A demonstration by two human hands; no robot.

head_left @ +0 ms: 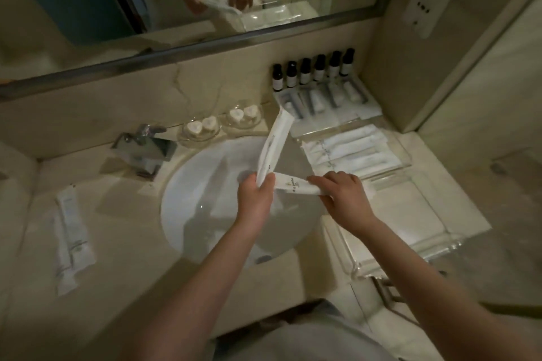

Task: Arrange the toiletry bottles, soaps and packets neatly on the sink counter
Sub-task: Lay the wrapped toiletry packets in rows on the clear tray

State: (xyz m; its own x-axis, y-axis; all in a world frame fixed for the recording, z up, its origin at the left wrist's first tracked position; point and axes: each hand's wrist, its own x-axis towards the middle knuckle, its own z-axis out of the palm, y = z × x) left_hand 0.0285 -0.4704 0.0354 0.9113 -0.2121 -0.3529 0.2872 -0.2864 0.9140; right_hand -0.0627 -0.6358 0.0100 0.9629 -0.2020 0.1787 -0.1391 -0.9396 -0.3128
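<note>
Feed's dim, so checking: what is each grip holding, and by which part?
The left grip holds the raised packet by its lower end; the right grip holds the sideways packet by its right end.

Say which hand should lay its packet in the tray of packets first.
Right, likely: the right hand grips a packet just beside that tray; the left hand is over the basin.

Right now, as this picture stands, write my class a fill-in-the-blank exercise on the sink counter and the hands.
The dark bottles stand in a row of ___.
Each glass dish holds ___ white soaps.
The right hand grips one packet; the other packet, pointing toward the bottles, is in the ___ one.
Missing words: six; two; left.
</note>
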